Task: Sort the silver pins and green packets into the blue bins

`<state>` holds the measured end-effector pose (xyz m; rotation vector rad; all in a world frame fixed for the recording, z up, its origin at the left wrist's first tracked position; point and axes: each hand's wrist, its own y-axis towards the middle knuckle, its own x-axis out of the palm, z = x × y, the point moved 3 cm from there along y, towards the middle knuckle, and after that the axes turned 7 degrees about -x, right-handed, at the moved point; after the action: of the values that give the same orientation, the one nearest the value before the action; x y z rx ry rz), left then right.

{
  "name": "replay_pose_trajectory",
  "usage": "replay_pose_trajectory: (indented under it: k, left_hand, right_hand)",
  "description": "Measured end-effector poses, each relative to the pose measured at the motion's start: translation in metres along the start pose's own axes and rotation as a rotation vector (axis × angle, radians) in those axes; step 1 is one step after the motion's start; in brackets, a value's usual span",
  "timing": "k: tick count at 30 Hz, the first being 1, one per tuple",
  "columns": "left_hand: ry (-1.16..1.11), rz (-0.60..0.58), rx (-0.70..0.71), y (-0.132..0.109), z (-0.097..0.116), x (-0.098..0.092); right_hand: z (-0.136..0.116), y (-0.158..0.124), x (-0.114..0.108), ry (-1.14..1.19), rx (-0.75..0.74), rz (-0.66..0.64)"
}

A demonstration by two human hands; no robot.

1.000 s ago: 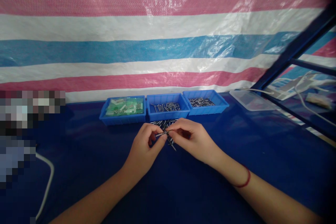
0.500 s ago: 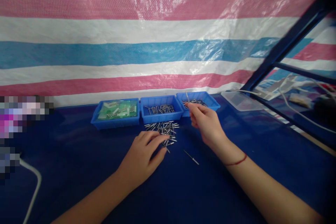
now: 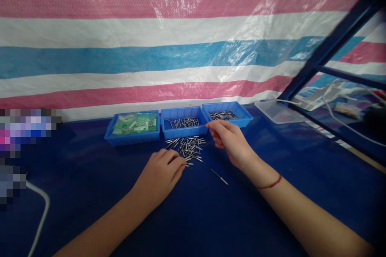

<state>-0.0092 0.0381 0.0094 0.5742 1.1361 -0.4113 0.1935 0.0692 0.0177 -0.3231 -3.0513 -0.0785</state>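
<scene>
A loose pile of small metal pins point(image 3: 188, 147) lies on the blue table cover in front of three blue trays. My left hand point(image 3: 163, 172) rests on the cover at the pile's near left edge, fingers curled, tips touching the pins; what they grip is hidden. My right hand point(image 3: 230, 140) hovers just right of the pile, below the gap between the middle tray point(image 3: 183, 128) and the right tray point(image 3: 241, 117), fingers drawn loosely together with nothing showing in them. Both of those trays hold pins. One long pin point(image 3: 219, 176) lies alone below my right hand.
The left tray point(image 3: 132, 136) holds green-tinted bags of parts. A clear plastic container point(image 3: 277, 112) sits to the right of the trays. A dark blue frame bar point(image 3: 325, 52) slants at the right, with cables behind it. A white cable point(image 3: 40, 209) curves at the left. A striped tarp hangs behind.
Both hands held one pin together a second ago. My right hand carried a pin over the right tray and has come back without it. My left hand dropped onto the pile and curled.
</scene>
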Motion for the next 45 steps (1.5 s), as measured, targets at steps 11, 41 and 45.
replay_pose_trajectory:
  k: [11, 41, 45]
  left_hand:
    - [-0.504, 0.187, -0.273, 0.0, -0.005, -0.006]
    - [-0.918, 0.111, -0.328, 0.0, -0.001, 0.006]
    - [-0.947, 0.14, -0.326, 0.0, -0.002, 0.008]
  right_hand:
    - [-0.002, -0.019, 0.025, -0.387, -0.322, -0.418]
    - [-0.008, -0.045, 0.038, -0.216, -0.39, -0.349]
    - [-0.012, -0.047, 0.038, -0.251, -0.432, -0.32]
